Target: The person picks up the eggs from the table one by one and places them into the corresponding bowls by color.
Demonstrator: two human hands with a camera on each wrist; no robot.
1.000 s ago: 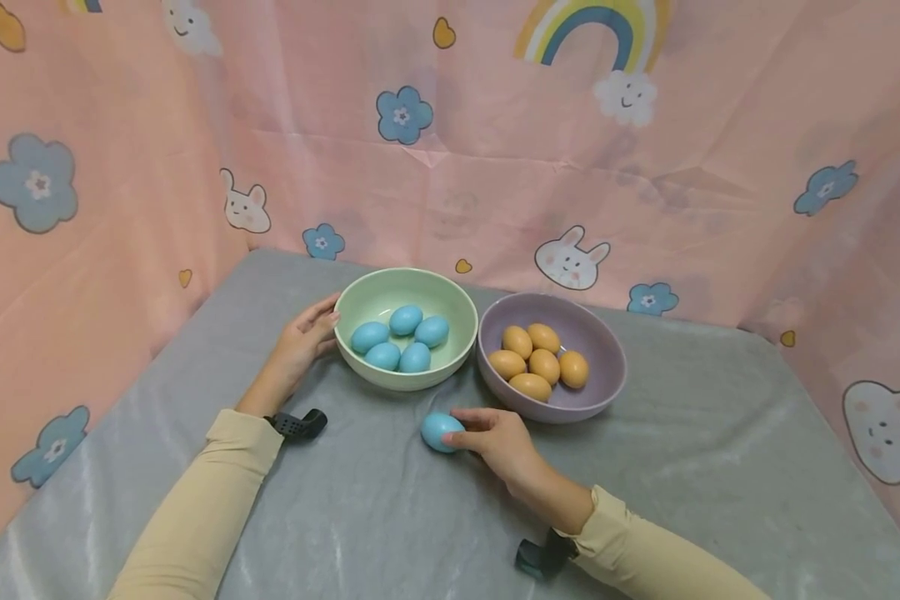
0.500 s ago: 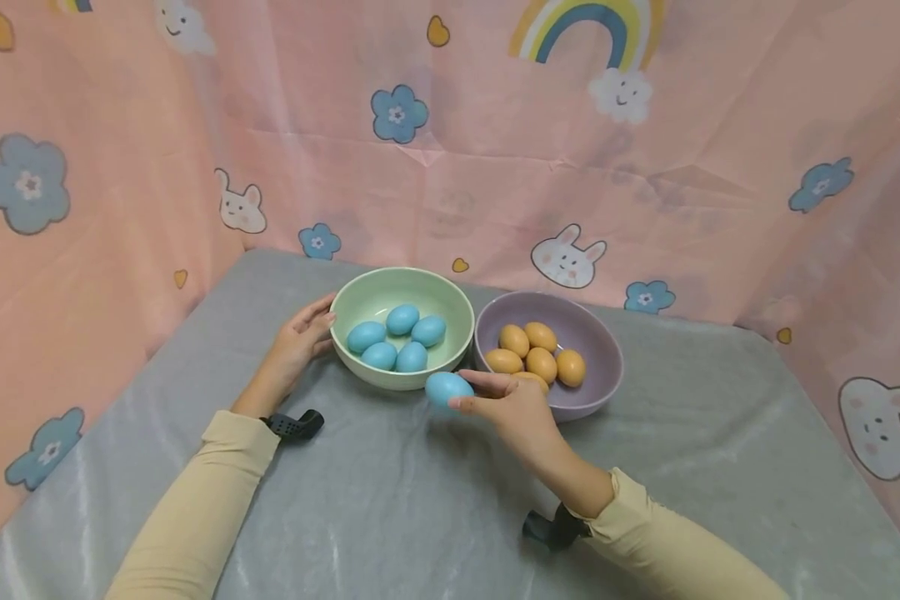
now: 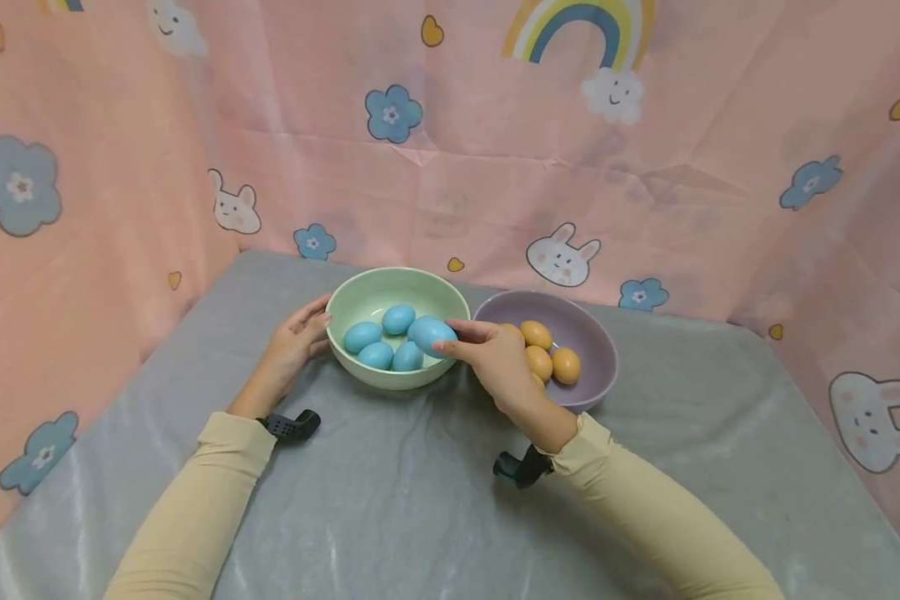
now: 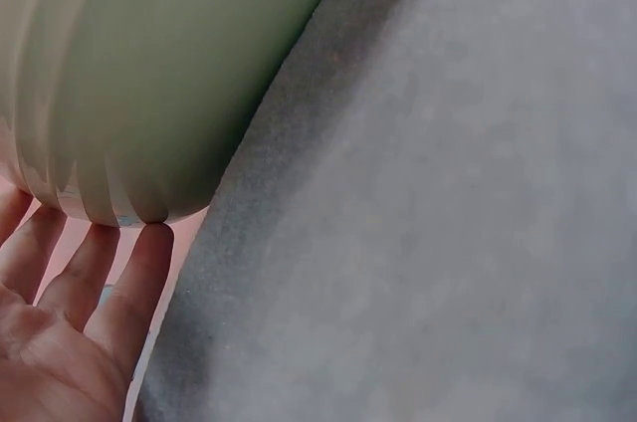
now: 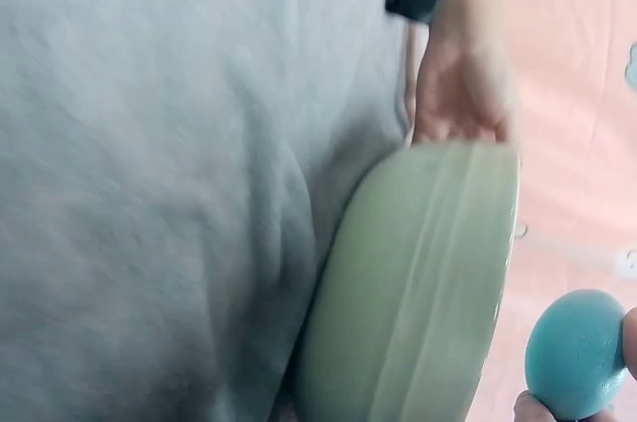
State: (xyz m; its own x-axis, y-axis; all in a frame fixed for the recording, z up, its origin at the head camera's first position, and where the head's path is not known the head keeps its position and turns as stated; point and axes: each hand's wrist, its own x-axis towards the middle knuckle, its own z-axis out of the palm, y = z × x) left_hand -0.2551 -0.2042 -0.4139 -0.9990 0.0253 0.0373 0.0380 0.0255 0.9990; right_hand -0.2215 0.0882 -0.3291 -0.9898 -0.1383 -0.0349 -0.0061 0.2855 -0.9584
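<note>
My right hand (image 3: pixel 498 362) pinches a blue egg (image 3: pixel 431 337) between thumb and fingers, over the right side of the green bowl (image 3: pixel 397 379). Several more blue eggs (image 3: pixel 376 356) lie in that bowl. My left hand (image 3: pixel 292 346) rests against the bowl's left side. In the left wrist view its fingers (image 4: pixel 134 288) reach out fairly straight, tips touching the outer wall. The right wrist view shows the held egg (image 5: pixel 575 354) beyond the bowl's rim, clear of it, with only fingertips of the right hand visible.
A purple bowl (image 3: pixel 600 367) holding several tan eggs (image 3: pixel 566 365) stands right beside the green one, partly hidden by my right hand. Grey cloth (image 3: pixel 390 500) covers the table. A pink printed curtain (image 3: pixel 307 100) encloses the back and sides.
My right hand has lifted the blue egg off the cloth in front of the bowls and carried it up and away to the green bowl. The left hand has stayed at the bowl.
</note>
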